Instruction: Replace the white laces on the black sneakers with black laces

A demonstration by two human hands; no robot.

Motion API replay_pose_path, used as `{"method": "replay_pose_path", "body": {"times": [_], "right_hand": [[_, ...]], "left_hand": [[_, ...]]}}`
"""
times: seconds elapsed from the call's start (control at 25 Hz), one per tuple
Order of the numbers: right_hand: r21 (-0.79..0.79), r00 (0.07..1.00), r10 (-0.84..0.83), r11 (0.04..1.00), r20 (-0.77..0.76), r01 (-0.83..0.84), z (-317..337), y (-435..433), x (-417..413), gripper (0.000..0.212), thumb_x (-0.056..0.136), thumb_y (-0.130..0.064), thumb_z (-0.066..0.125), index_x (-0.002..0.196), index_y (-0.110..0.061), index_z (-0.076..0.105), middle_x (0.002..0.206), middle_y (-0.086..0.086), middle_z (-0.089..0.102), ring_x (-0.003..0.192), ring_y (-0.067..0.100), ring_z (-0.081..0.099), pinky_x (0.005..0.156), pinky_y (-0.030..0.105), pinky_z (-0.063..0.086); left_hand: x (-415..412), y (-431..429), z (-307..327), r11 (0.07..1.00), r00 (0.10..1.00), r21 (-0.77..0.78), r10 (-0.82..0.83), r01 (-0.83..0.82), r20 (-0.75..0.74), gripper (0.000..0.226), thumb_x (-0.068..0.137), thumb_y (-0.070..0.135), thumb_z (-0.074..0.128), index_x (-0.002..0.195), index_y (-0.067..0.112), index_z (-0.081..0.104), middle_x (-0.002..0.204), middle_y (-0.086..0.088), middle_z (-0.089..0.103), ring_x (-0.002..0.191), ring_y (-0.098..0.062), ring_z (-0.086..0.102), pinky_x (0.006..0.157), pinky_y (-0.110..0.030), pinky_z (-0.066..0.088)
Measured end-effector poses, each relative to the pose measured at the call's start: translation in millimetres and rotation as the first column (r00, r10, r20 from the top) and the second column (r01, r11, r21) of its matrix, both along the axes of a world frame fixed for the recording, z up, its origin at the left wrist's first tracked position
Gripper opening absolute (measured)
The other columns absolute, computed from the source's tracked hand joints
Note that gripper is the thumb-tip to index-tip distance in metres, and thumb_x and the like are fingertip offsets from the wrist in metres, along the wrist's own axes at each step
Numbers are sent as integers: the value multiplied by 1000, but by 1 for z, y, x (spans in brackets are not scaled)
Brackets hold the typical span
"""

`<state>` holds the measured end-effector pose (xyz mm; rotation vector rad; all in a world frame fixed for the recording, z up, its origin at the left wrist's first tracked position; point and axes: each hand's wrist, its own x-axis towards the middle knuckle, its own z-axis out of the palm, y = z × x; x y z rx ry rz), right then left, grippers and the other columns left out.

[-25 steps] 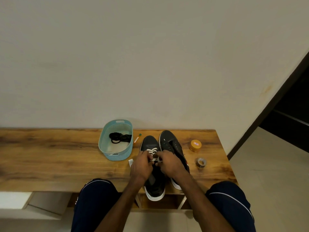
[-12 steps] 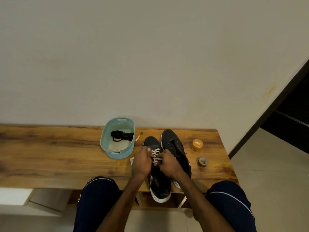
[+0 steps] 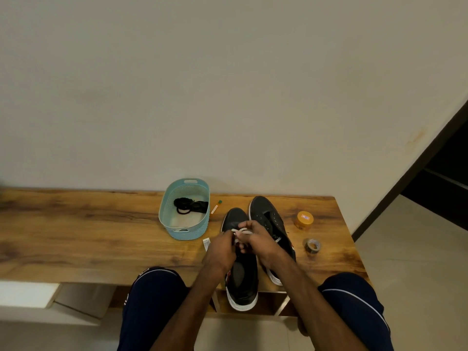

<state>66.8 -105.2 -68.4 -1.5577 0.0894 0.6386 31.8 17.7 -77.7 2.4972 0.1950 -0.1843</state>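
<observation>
Two black sneakers with white soles stand side by side on the wooden table. The left sneaker overhangs the front edge and carries a white lace. My left hand and my right hand meet over its eyelets, and both pinch the white lace. The right sneaker shows bare eyelets with no lace in them. Black laces lie coiled in a light blue basket left of the shoes.
A small orange-and-green stick lies between basket and shoes, and a white packet by my left hand. An orange-lidded jar and a grey tape roll sit right of the shoes. The wall runs behind the table.
Both hands have moved up the left sneaker towards its toe, pulling the white lace. The sneaker has slid nearer, further over the table's front edge.
</observation>
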Motion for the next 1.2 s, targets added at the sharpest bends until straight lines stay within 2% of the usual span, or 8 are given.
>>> {"method": "replay_pose_path", "body": {"times": [0.2,0.36,0.52,0.68,0.8,0.92,1.04,1.2], "right_hand": [[198,993,-97,977,69,82,15,-13,9,15,99,-19,61,113,-13,61,79,2,62,67,10,59,65,28,54],[-455,876,213,891,432,7,4,-20,8,30,94,-20,66,124,-19,62,115,-1,59,106,13,57,92,30,49],[-660,803,475,738,359,-141,-9,-4,-1,21,91,-26,70,102,-7,70,96,4,59,88,16,54,77,31,43],[-262,984,133,960,122,-97,14,-14,9,41,93,-54,60,87,-16,72,89,2,72,82,11,65,72,28,47],[-139,999,-10,990,36,15,21,-22,17,60,89,-69,53,78,-14,73,89,6,75,87,19,70,84,38,52],[-291,978,139,953,158,-89,18,-24,13,74,87,-76,45,78,-8,74,86,14,73,84,31,67,82,43,52],[-131,982,176,977,67,-167,18,-22,10,65,85,-79,44,88,-21,75,65,0,63,56,11,53,58,25,49],[20,999,26,999,20,-27,22,-25,19,64,88,-74,44,99,-16,69,65,-4,57,52,8,48,56,26,49]], "left_hand": [[5,-2,-1,926,978,-318,174,-203,-117,17,102,16,46,111,10,58,106,-11,64,98,-26,61,88,-45,51],[6,-5,4,741,932,-565,266,-362,-247,19,103,13,43,110,8,59,110,-15,63,98,-23,59,91,-43,49],[5,-4,7,771,937,-535,313,-346,-154,26,106,18,40,108,1,60,103,-18,64,90,-23,58,86,-43,50],[5,0,22,485,850,-708,405,-513,-338,23,104,17,41,106,8,62,94,-4,66,81,-12,61,62,-27,49],[9,6,28,311,833,-798,399,-516,-383,21,98,23,48,87,15,63,98,-3,71,91,-14,64,71,-31,44],[10,4,32,315,864,-833,380,-455,-329,24,97,31,53,96,12,68,103,-6,73,95,-16,68,74,-32,48],[12,4,30,375,893,-835,359,-403,-269,32,96,41,58,105,13,70,101,-9,74,90,-17,71,71,-29,55],[13,13,33,399,875,-832,444,-385,-192,43,95,56,51,88,17,68,73,-3,69,64,-13,66,55,-24,53]]}}
